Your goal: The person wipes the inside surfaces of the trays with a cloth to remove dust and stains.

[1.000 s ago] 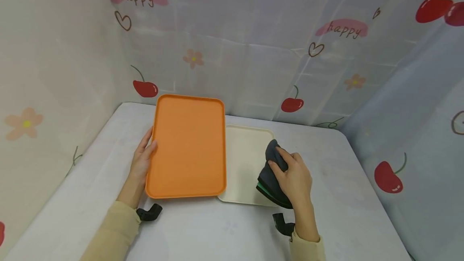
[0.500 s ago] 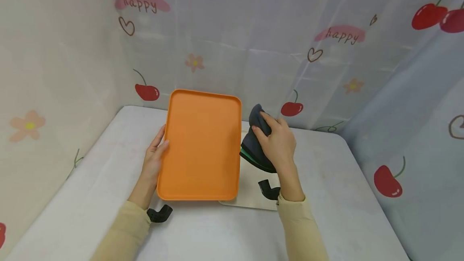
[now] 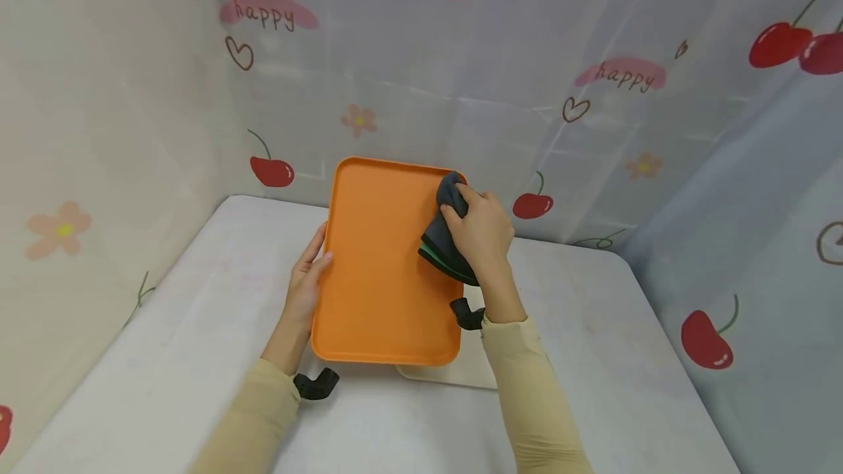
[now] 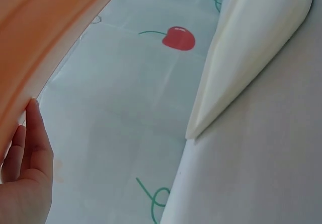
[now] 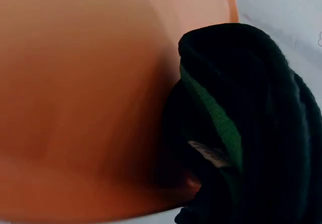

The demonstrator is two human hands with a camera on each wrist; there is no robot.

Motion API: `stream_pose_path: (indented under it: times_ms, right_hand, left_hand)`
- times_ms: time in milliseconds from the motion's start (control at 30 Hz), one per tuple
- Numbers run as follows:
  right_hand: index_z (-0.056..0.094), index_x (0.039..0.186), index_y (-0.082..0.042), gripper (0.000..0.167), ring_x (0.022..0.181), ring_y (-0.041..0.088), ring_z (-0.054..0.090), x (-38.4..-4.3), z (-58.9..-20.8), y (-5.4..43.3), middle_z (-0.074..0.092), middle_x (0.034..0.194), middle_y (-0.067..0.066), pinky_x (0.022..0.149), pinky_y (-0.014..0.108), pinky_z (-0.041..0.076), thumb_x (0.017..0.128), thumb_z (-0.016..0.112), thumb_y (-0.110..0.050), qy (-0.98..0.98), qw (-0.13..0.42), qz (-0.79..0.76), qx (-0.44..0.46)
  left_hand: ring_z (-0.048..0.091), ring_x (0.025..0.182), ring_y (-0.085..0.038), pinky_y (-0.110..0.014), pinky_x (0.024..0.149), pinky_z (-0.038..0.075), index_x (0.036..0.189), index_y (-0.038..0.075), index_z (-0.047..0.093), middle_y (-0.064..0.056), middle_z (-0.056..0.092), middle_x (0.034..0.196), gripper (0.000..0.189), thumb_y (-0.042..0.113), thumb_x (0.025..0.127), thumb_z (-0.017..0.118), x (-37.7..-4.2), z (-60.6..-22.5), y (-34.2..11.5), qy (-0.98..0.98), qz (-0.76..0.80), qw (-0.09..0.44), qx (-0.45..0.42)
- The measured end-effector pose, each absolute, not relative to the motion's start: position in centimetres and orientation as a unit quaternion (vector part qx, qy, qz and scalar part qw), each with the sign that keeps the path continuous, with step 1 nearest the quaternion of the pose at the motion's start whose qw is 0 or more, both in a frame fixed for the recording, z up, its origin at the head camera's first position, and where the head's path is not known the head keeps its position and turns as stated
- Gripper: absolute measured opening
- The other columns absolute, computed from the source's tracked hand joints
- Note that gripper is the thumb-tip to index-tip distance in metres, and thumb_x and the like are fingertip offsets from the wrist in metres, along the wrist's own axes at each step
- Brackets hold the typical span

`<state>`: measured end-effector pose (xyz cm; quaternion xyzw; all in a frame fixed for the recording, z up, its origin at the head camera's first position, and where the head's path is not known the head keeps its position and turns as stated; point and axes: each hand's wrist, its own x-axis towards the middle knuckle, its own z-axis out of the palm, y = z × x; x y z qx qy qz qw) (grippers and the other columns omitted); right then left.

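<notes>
An orange rectangular tray [image 3: 375,269] is held up at a tilt over the table. My left hand [image 3: 305,291] grips its left edge; in the left wrist view, that hand's fingers [image 4: 37,133] sit behind the tray's rim. Bunched in my right hand [image 3: 484,232] is a folded dark grey cloth [image 3: 445,241] with a green layer inside. It lies over the tray's upper right part, and the right wrist view has the cloth [image 5: 251,103] close against the orange surface [image 5: 90,93]. The right fingertips are partly hidden by the cloth.
A cream tray [image 3: 476,360] lies flat on the white table [image 3: 579,357], mostly covered by the orange one. Behind and to both sides hang curtains [image 3: 461,79] printed with cherries. A black camera mount [image 3: 317,384] juts from each wrist.
My right hand has lifted the cloth off the cream tray's side, moving up and left onto the orange tray's right part. The orange tray has shifted right in my left hand.
</notes>
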<state>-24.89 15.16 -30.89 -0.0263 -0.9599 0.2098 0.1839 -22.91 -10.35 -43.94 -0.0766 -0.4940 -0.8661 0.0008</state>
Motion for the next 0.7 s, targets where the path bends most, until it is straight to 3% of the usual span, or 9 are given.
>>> stream_pose_path:
  times_ms: [267, 700]
  right_hand:
    - [0.054, 0.141, -0.025, 0.050, 0.100, 0.036, 0.060, -25.9, -31.1, 15.5, 0.059, 0.124, 0.015, 0.078, 0.054, 0.053, 0.095, 0.058, -0.044, -0.964, 0.159, 0.205, -0.066]
    - [0.055, 0.140, -0.022, 0.048, 0.104, 0.034, 0.059, -26.3, -30.9, 14.8, 0.060, 0.126, 0.015, 0.080, 0.055, 0.053, 0.096, 0.058, -0.041, -0.973, 0.150, 0.161, -0.075]
  left_hand:
    - [0.053, 0.121, -0.002, -0.017, 0.093, 0.050, 0.156, 0.022, 0.028, 0.007, 0.027, 0.161, 0.055, 0.012, 0.104, 0.045, -23.0, -44.0, -9.5, -0.494, -0.865, 0.001, -0.095]
    - [0.051, 0.124, 0.000, -0.017, 0.095, 0.050, 0.156, 0.023, 0.027, 0.008, 0.024, 0.162, 0.056, 0.014, 0.104, 0.046, -22.9, -44.2, -9.2, -0.506, -0.857, -0.010, -0.097]
